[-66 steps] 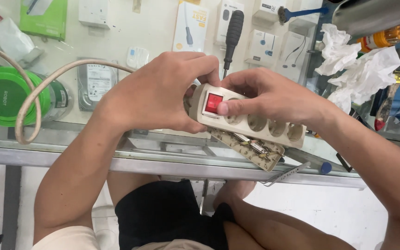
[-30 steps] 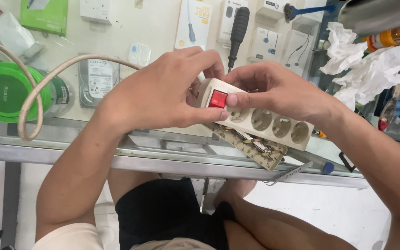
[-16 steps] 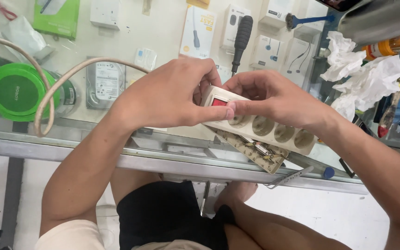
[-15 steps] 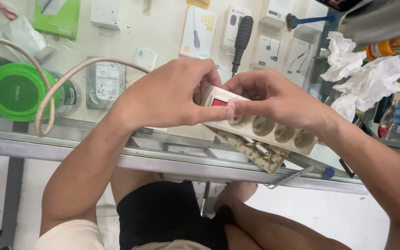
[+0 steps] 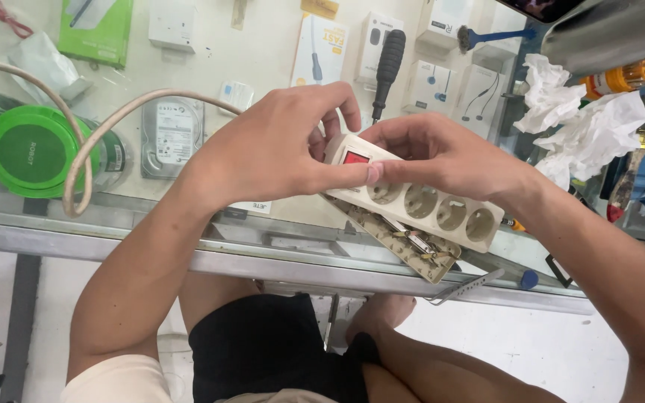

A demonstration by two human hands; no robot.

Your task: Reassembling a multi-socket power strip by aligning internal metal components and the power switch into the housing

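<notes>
Both hands grip the cream power strip (image 5: pixel 419 200) above the glass counter (image 5: pixel 278 261): left hand (image 5: pixel 278 145) closed around its switch end, right hand (image 5: pixel 442 153) pinching beside the red switch (image 5: pixel 354 157).

Electronics shop, glass display counter (image 5: pixel 278 254), boxed earphones (image 5: pixel 479 93), chargers, a hard drive (image 5: pixel 173 134) beneath

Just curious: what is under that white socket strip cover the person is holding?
Under the cover lies the open base with metal contact strips, resting on the glass counter. The left hand and right hand hide the switch end's underside.
</notes>
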